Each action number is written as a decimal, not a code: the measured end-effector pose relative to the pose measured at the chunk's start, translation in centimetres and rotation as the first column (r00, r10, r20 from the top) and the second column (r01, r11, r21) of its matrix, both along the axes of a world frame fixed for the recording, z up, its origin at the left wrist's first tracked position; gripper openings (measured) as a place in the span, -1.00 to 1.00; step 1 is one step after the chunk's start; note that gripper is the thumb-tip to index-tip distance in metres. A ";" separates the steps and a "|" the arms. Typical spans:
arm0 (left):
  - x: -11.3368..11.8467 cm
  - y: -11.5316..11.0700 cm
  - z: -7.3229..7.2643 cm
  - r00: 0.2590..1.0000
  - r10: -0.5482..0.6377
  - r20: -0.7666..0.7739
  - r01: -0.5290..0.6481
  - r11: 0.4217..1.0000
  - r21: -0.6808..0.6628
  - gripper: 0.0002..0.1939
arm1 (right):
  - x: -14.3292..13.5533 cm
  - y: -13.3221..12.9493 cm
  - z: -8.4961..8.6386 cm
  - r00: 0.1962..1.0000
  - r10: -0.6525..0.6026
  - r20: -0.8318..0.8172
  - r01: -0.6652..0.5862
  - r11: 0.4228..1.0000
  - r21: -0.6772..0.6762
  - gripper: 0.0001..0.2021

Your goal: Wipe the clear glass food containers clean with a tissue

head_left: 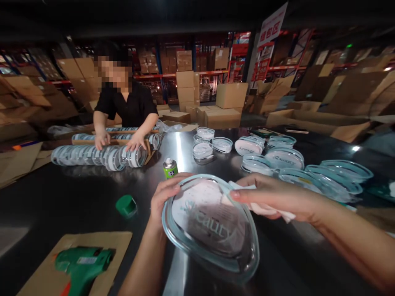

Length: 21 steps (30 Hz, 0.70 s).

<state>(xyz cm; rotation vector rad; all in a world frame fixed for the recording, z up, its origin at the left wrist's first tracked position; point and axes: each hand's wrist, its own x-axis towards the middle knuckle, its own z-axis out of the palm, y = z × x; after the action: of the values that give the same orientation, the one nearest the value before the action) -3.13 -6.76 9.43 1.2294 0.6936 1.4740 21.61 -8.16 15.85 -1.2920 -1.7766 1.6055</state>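
Note:
A clear plastic case (212, 222) with a pale mint rim and the word "beauty" printed on it is tilted up in front of me. My left hand (166, 195) is closed round its upper left edge. In my right hand (256, 191), a folded white tissue (268, 209) is pinched, with the thumb pressing at the case's upper right rim. Just behind the case stands a green spray can (170, 168) with its nozzle bare. A green cap (126, 205) lies to the left on the dark table (145, 242).
A green glue gun (83, 265) rests on cardboard (119, 242) at front left. Several similar cases (285, 158) spread over the table's right side. Across the table, a person (125, 102) has both hands on a row of round clear containers (89, 156). Cardboard boxes (231, 96) stand behind.

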 end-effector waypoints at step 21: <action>8.7 -0.5 -0.5 0.960 -0.181 0.215 0.220 0.960 -0.174 -0.32 | 2.9 -4.9 -4.8 0.684 -0.641 -0.348 0.623 0.762 -0.180 -0.54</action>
<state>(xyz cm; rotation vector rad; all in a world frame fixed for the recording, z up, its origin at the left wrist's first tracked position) 5.62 -7.22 8.94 0.9577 0.5489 1.3035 24.49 -13.10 11.04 -1.2939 -0.8941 1.3619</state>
